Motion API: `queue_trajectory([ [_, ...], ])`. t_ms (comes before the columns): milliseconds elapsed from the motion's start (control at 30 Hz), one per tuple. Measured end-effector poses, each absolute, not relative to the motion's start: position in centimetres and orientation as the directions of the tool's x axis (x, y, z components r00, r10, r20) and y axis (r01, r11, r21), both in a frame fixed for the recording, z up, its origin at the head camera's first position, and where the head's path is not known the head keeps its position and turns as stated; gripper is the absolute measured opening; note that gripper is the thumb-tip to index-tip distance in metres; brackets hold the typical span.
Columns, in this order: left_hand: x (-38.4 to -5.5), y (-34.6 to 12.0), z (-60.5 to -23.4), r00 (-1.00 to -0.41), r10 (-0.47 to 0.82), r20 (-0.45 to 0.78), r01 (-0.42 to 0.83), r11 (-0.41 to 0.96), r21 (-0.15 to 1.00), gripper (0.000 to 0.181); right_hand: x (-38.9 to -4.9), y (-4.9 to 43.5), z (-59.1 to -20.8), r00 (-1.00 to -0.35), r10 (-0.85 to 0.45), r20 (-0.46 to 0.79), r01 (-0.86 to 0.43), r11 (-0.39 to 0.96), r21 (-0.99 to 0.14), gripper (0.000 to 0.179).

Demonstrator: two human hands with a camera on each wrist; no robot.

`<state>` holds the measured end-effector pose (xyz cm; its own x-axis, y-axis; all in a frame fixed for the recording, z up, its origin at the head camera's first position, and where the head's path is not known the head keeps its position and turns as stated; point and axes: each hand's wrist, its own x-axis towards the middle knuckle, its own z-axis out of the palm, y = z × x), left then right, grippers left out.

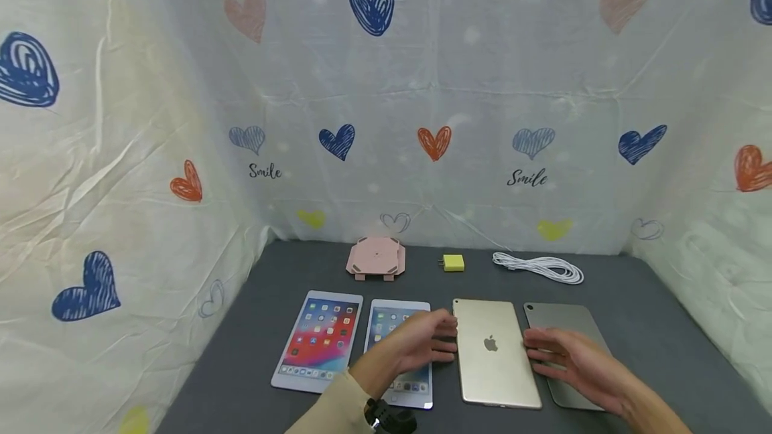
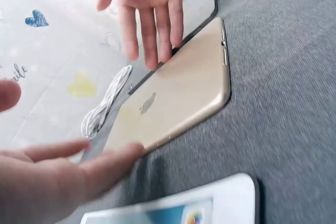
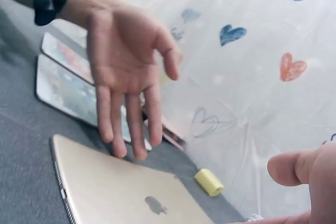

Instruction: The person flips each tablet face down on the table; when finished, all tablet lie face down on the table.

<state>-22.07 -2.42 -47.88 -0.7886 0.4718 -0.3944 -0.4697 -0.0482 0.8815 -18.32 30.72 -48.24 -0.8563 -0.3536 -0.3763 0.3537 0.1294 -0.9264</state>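
A gold tablet [image 1: 496,370] lies face down on the dark grey table, its apple logo upward. My left hand [image 1: 420,340] is at its left edge, fingers extended, passing over a white-framed tablet [image 1: 416,384] with a lit screen. On the opposite side, my right hand [image 1: 582,362] is at the gold tablet's right edge, partly covering a grey tablet [image 1: 567,317] that also lies face down. In the right wrist view, the left fingers [image 3: 137,129] look straight and hold nothing. The right fingers [image 2: 148,35] hang straight in the left wrist view; firm contact cannot be told.
Another lit tablet [image 1: 319,340] lies at the left. Along the back are a pink folding stand [image 1: 376,256], a yellow charger plug [image 1: 453,262] and a coiled white cable [image 1: 543,266]. A heart-printed sheet [image 1: 386,72] hangs behind the table and at both sides.
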Motion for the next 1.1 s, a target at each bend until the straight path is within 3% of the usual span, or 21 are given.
queue_trajectory([
  [133,-21.7,-4.7,-47.8,-0.753,0.555,-0.353,-0.472,-0.082,0.878,0.054,-17.9,30.8,-47.9,-0.848,-0.407,-0.339,0.343,0.064,-0.937,0.069],
  [300,-21.2,-8.3,-47.4,-0.713,0.625,-0.317,-0.482,-0.11,0.869,0.056,-17.3,30.3,-47.8,-0.791,-0.583,-0.184,0.397,-0.26,-0.88,0.05],
  [467,-20.4,-12.3,-47.1,-0.716,0.631,-0.298,-0.483,-0.14,0.864,0.058,-16.8,28.1,-47.9,-0.726,-0.688,-0.024,0.451,-0.45,-0.771,0.053],
  [633,-19.8,-16.1,-47.0,-0.75,0.595,-0.287,-0.457,-0.153,0.876,0.057,-16.5,25.3,-48.0,-0.749,-0.661,-0.053,0.443,-0.439,-0.782,0.05],
  [867,-19.9,-20.2,-47.2,-0.78,0.545,-0.308,-0.443,-0.134,0.886,0.064,-16.6,21.2,-48.2,-0.806,-0.552,-0.215,0.434,-0.303,-0.848,0.074],
  [1100,-20.7,-21.6,-47.6,-0.807,0.483,-0.339,-0.414,-0.053,0.909,0.07,-17.5,18.0,-49.0,-0.807,-0.524,-0.272,0.449,-0.247,-0.858,0.08],
])
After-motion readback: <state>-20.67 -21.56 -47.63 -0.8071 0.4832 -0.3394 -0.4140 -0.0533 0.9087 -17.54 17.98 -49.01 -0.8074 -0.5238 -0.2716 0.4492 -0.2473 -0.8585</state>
